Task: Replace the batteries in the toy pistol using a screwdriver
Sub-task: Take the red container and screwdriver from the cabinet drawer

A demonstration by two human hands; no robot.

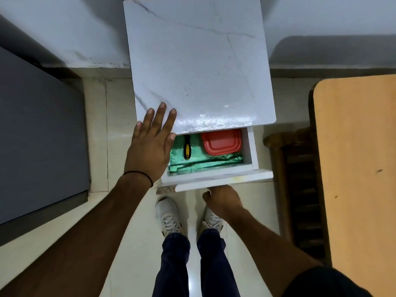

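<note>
Barely started: screwdriver (187, 150) sits in the half-open drawer (254, 151), no pistol visible. Left hand (150, 144) flat on the table (199, 71); right hand (222, 200) at the drawer front, can't tell its grip.

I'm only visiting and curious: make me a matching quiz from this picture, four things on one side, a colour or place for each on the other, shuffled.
1. screwdriver
2. lidded box
3. left hand
4. right hand

a. red
b. flat on the cabinet top
c. yellow and black handle
d. tucked under the drawer front

Pairs: 1-c, 2-a, 3-b, 4-d.
</note>
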